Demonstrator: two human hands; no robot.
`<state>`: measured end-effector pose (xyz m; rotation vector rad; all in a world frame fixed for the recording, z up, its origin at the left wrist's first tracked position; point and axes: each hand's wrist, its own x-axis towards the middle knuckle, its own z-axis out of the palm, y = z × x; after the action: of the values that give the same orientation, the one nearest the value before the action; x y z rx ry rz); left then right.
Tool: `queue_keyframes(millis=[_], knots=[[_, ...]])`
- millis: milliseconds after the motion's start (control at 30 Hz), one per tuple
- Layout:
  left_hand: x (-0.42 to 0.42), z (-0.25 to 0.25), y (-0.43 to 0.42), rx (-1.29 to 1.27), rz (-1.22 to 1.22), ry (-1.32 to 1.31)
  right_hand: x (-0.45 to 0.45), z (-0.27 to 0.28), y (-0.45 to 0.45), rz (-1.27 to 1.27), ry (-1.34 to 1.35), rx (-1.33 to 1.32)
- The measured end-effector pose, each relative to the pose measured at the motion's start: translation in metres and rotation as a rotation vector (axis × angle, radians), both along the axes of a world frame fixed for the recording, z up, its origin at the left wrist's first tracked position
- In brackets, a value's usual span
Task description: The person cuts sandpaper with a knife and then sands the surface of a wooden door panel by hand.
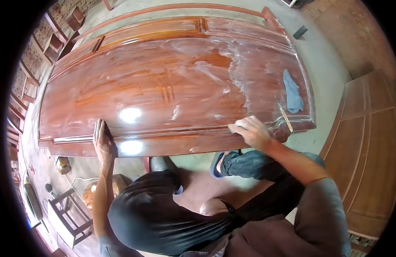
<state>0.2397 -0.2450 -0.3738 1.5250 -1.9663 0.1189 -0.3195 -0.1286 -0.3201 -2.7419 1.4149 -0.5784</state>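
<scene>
A large reddish-brown wooden panel (155, 94) lies in front of me, its surface streaked with whitish residue. My left hand (102, 143) rests on its near edge at the left, fingers stretched out and holding nothing. Over the near moulding, right of the middle, my right hand (249, 130) is bent with its fingers drawn together; whatever they hold, if anything, is hidden. A blue-grey cloth (292, 93) lies on the panel's right end. Beside the cloth is a thin tool with a pale handle (286, 120), near the right corner.
Brown door-like panels (363, 145) stand at the right. A small dark cylinder (300, 32) is on the floor at the upper right. At the lower left are a small wooden stool (67, 218) and a round wooden piece (89, 197). Wooden frames line the left wall.
</scene>
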Motion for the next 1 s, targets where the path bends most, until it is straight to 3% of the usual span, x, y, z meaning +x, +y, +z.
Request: queue_keyframes(millis=[133,367,533,1000], knots=[[0.005,-0.012,-0.007,0.019,0.039,0.019,-0.076,-0.001,0.017,-0.051,0.093,0.011],[0.005,-0.008,-0.002,0.041,0.006,0.061,0.025,-0.004,-0.017,0.055,-0.047,0.017],[0.011,-0.016,-0.004,0.027,0.028,0.039,-0.075,0.003,0.019,-0.078,0.082,0.026],[0.008,-0.013,-0.005,0.034,0.031,0.005,-0.056,0.004,0.008,-0.056,0.011,0.047]])
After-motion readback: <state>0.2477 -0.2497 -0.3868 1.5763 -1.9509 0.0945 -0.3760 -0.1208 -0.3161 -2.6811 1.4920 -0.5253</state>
